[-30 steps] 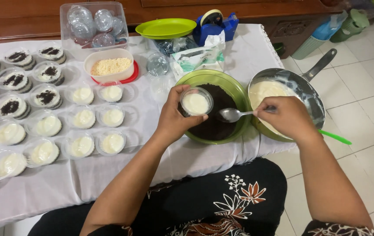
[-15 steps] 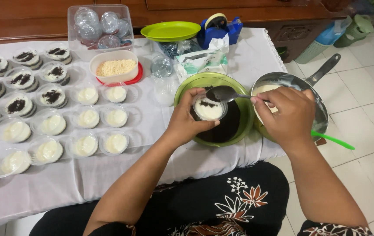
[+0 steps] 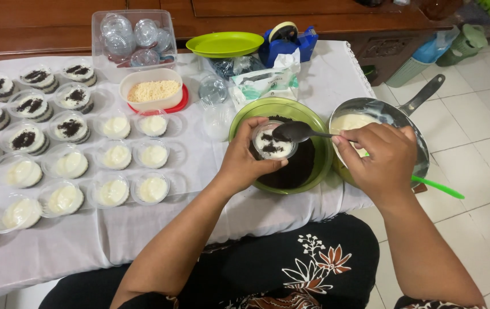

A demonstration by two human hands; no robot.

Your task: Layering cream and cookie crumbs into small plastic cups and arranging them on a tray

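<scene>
My left hand (image 3: 248,162) holds a small clear plastic cup (image 3: 273,143) of white cream, speckled with dark crumbs, over a green bowl (image 3: 245,117) of dark crumbs. My right hand (image 3: 379,158) grips a metal spoon (image 3: 299,133) whose bowl hovers over the cup's right rim. Under my right hand sits a metal pan (image 3: 396,116) of white cream.
Several cream-filled cups (image 3: 116,156) and crumb-topped cups (image 3: 27,139) cover the white tablecloth at left. Behind stand a tub of yellow crumbs (image 3: 152,90), a clear box of lids (image 3: 133,37), a green plate (image 3: 225,43), a blue tape dispenser (image 3: 288,40). A green utensil handle (image 3: 437,187) juts right.
The spoon went from the cream pan to the green bowl and now sits above the cup. Dark crumbs now lie on the cup's cream. The view has shifted slightly.
</scene>
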